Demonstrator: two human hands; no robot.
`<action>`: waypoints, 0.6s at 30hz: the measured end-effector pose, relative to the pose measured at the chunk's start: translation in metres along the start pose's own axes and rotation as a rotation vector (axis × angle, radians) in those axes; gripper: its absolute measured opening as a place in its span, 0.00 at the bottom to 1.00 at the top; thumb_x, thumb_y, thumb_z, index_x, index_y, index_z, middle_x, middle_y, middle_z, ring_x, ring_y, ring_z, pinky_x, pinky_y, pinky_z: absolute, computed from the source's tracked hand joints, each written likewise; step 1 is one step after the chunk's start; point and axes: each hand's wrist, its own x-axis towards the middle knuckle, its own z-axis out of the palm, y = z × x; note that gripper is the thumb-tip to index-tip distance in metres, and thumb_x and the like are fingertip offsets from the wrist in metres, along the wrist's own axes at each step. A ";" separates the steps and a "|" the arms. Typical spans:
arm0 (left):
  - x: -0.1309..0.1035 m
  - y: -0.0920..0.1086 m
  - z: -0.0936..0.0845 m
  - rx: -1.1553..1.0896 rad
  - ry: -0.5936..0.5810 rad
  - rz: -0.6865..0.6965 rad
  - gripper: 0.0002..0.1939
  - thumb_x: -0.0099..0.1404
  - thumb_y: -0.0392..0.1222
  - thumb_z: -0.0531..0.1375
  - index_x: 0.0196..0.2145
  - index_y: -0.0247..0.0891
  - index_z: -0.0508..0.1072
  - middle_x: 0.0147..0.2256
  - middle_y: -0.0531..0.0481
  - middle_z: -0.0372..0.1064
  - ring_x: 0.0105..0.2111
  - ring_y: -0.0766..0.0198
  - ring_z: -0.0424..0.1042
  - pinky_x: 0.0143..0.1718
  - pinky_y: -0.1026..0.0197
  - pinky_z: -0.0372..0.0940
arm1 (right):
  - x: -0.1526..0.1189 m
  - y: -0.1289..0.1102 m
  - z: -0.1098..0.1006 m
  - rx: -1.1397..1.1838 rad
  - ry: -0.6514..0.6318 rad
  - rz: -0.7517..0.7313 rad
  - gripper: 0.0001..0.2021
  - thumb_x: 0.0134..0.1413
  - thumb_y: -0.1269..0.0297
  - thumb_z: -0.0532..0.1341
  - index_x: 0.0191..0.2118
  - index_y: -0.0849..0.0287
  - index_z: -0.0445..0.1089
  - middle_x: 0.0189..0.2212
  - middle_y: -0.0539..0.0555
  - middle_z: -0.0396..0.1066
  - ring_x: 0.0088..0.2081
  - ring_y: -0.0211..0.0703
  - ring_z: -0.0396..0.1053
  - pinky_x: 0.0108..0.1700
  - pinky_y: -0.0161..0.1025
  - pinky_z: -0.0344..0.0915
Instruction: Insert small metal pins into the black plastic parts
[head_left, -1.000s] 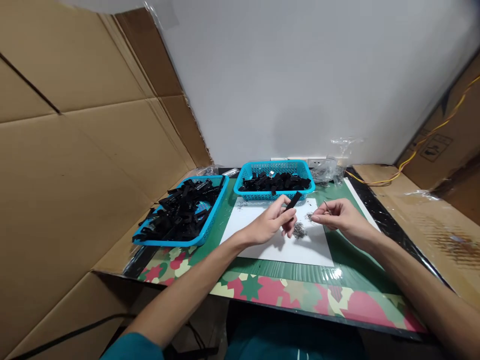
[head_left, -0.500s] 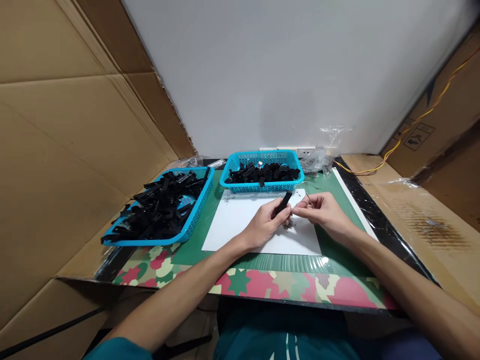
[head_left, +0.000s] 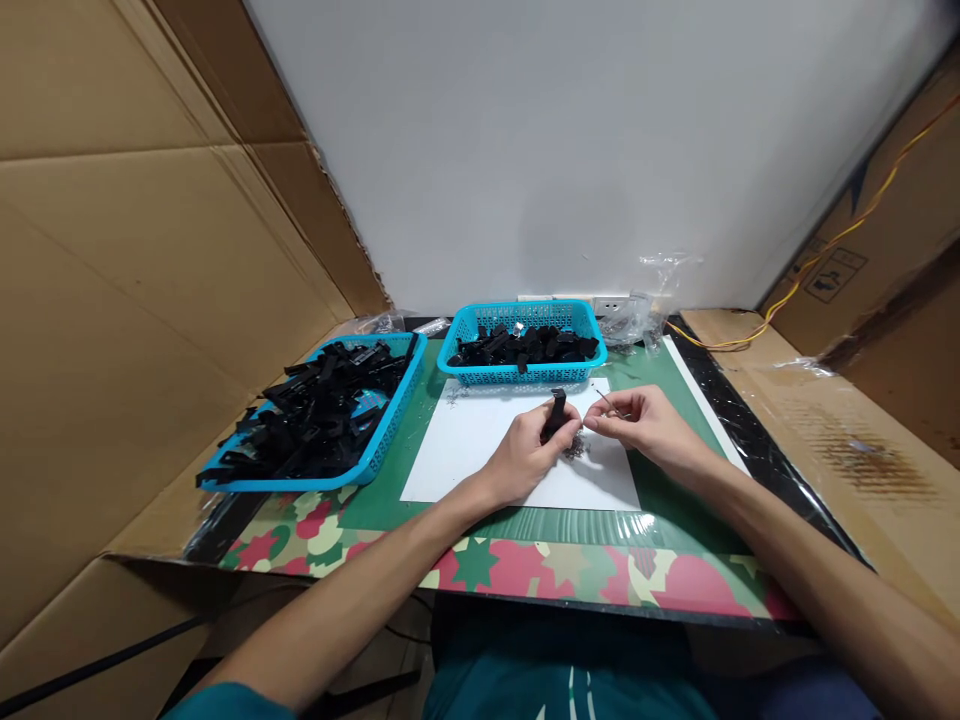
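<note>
My left hand [head_left: 525,447] is closed around a small black plastic piece [head_left: 557,408] whose upper end sticks up above the fingers. Facing it, my right hand [head_left: 637,420] pinches a thin metal tool, like a tweezer or pick [head_left: 606,401], its slim end pointing up and left. The fingertips of both hands nearly meet. Below them a small heap of tiny brownish metal bits [head_left: 575,446] lies on a white sheet [head_left: 457,455]. Whether my right fingertips also hold one of those bits is too small to tell.
A blue basket [head_left: 386,430] heaped with black plastic pieces [head_left: 322,415] stands at the left. Another blue basket [head_left: 517,375] with similar pieces is at the back. Clear plastic bags [head_left: 637,320] and a yellow-red wire [head_left: 787,295] lie back right. Cardboard walls [head_left: 135,250] flank the table.
The black piece in my left hand has turned, from slanting right to nearly upright with its hooked end showing. The tool in my right hand has tilted further left.
</note>
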 end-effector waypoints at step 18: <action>-0.004 -0.007 -0.004 0.487 -0.131 0.477 0.18 0.80 0.48 0.54 0.56 0.33 0.74 0.41 0.41 0.80 0.39 0.58 0.80 0.40 0.59 0.71 | 0.002 -0.005 -0.051 0.094 0.271 0.037 0.16 0.43 0.58 0.76 0.23 0.59 0.70 0.15 0.40 0.50 0.20 0.29 0.42 0.24 0.36 0.40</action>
